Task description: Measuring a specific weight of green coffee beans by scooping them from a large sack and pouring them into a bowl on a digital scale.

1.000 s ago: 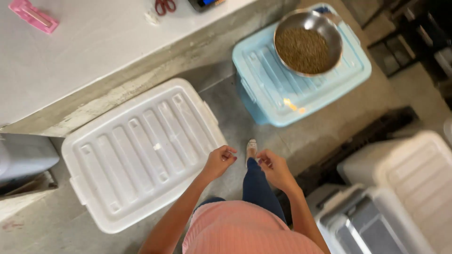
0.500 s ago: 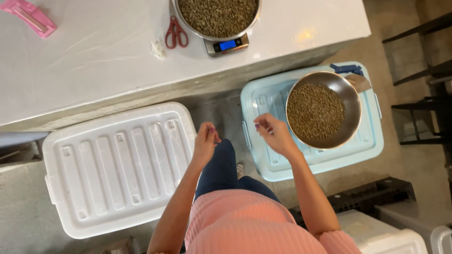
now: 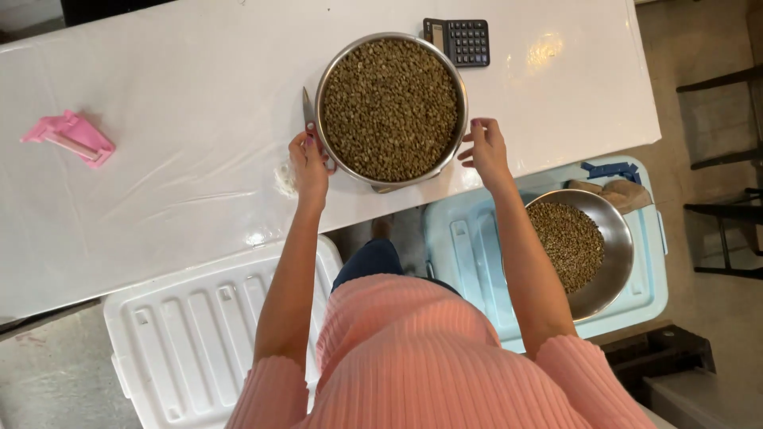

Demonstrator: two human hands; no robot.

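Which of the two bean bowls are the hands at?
The fuller bowl on the white table: left hand and right hand flank its rim. The other bowl sits lower, on the light-blue bin lid.
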